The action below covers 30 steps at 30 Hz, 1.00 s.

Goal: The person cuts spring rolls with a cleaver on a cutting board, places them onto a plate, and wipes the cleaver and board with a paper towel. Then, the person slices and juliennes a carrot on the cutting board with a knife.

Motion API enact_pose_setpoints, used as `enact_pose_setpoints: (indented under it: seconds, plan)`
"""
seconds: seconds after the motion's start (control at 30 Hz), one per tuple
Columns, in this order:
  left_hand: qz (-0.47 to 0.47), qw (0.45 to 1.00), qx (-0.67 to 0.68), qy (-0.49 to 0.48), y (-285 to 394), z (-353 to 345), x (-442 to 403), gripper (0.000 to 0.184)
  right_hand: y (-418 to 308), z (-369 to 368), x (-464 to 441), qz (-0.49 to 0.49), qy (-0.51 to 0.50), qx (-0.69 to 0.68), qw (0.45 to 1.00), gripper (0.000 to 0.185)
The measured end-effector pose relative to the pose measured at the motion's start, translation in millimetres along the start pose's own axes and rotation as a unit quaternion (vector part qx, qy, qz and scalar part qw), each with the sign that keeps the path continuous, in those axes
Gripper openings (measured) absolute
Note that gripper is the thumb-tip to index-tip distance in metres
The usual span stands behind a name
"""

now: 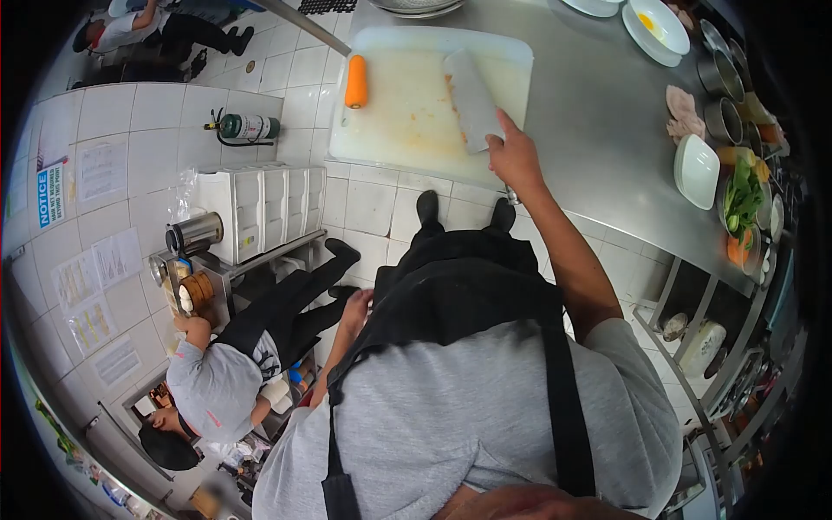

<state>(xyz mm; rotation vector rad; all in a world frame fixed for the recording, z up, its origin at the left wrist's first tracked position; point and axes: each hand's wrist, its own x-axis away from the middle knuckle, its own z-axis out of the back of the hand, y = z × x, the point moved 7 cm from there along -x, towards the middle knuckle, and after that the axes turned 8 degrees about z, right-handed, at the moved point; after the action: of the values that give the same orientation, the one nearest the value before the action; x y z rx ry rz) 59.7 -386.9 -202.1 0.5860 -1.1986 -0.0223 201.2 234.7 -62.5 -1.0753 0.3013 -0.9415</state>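
Observation:
My right hand [516,158] is closed around the handle of a cleaver [471,97], whose broad blade lies over the right part of a white cutting board [390,147]. Small orange bits cling along the blade's left edge, and a few more are scattered over the board. At the board's upper left lies a peeled carrot [356,82], apart from the cleaver. My left hand [357,309] hangs low at the side of my black apron [468,277], well away from the board. Its fingers are partly hidden there, so their grip is unclear.
The steel counter [589,130] carries white dishes [696,172], metal pots [722,76] and a bowl of leafy greens [743,198] on the right. At left, a co-worker [217,381] stands by a bamboo steamer [198,290]. White drawers [260,208] stand behind.

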Motion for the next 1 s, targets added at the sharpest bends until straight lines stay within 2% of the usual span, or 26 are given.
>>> enact_pose_setpoints:
  seconds: [0.03, 0.07, 0.1, 0.13, 0.17, 0.23, 0.27, 0.33, 0.4, 0.43, 0.5, 0.53, 0.6, 0.73, 0.77, 0.87, 1.0]
  plan:
    - [0.023, 0.999, -0.004, 0.047, 58.3, 1.9, 14.0, 0.036, -3.0, -12.7, -5.6, 0.072, -0.010, 0.042, 0.996, 0.065]
    - [-0.018, 0.999, -0.014, 0.036, 90.1, 9.4, 3.8, 0.037, -5.6, -16.2, -7.1, 0.071, -0.008, 0.043, 0.997, 0.065]
    - [0.055, 0.991, 0.117, 0.017, 108.7, 12.4, -13.4, 0.037, -13.5, -23.2, -5.8, 0.095, -0.045, 0.045, 0.993, 0.064]
    - [0.028, 0.995, 0.090, 0.035, 152.6, 18.1, -14.1, 0.038, -22.7, -28.9, -3.0, 0.119, -0.080, 0.046, 0.989, 0.062]
    - [-0.040, 0.997, 0.060, 0.028, 185.5, 27.3, -28.6, 0.038, -31.9, -24.5, 0.6, 0.112, -0.072, 0.048, 0.990, 0.062]
    - [-0.114, 0.990, 0.083, 0.023, 284.9, 28.9, -13.1, 0.035, -50.8, -22.5, 13.6, 0.076, -0.133, 0.005, 0.988, 0.060]
    - [-0.144, 0.989, 0.033, 0.017, 314.5, 35.1, -20.4, 0.038, -54.3, -20.5, 21.3, 0.069, -0.125, 0.011, 0.990, 0.060]
    - [-0.303, 0.948, -0.058, 0.079, 386.3, 45.7, -15.4, 0.037, -43.6, -16.1, 54.4, -0.053, -0.068, -0.063, 0.994, 0.059]
    - [-0.368, 0.904, -0.159, 0.152, 436.1, 57.7, -9.6, 0.041, -37.9, -10.9, 94.1, -0.070, 0.045, -0.164, 0.983, 0.060]
    - [-0.364, 0.907, -0.158, 0.142, 443.6, 61.7, -23.4, 0.041, -30.2, -16.7, 112.8, -0.080, 0.048, -0.159, 0.983, 0.060]
    - [-0.452, 0.776, -0.339, 0.280, 459.8, 64.9, -28.4, 0.062, -8.1, -14.8, 152.0, -0.155, 0.195, -0.158, 0.955, 0.062]
    - [-0.454, 0.778, -0.339, 0.269, 460.7, 65.9, -34.1, 0.062, -13.7, -23.0, 154.8, -0.163, 0.202, -0.154, 0.953, 0.062]
    - [-0.413, 0.755, -0.424, 0.282, 458.3, 58.9, -46.2, 0.086, -27.2, -34.4, 157.2, -0.156, 0.266, -0.165, 0.937, 0.064]
    - [-0.407, 0.764, -0.447, 0.225, 457.2, 44.6, -53.3, 0.101, -31.9, -70.1, 121.3, -0.173, 0.222, -0.150, 0.948, 0.066]
    - [-0.406, 0.765, -0.447, 0.227, 458.9, 42.6, -53.9, 0.101, -40.9, -75.0, 110.6, -0.173, 0.220, -0.150, 0.948, 0.066]
    - [-0.419, 0.764, -0.436, 0.224, 461.0, 34.3, -54.2, 0.103, -69.7, -99.7, 79.4, -0.127, 0.128, -0.108, 0.978, 0.069]
    - [-0.421, 0.772, -0.424, 0.218, 463.6, 20.8, -49.7, 0.103, -77.4, -111.9, 71.2, -0.119, 0.056, -0.106, 0.986, 0.066]
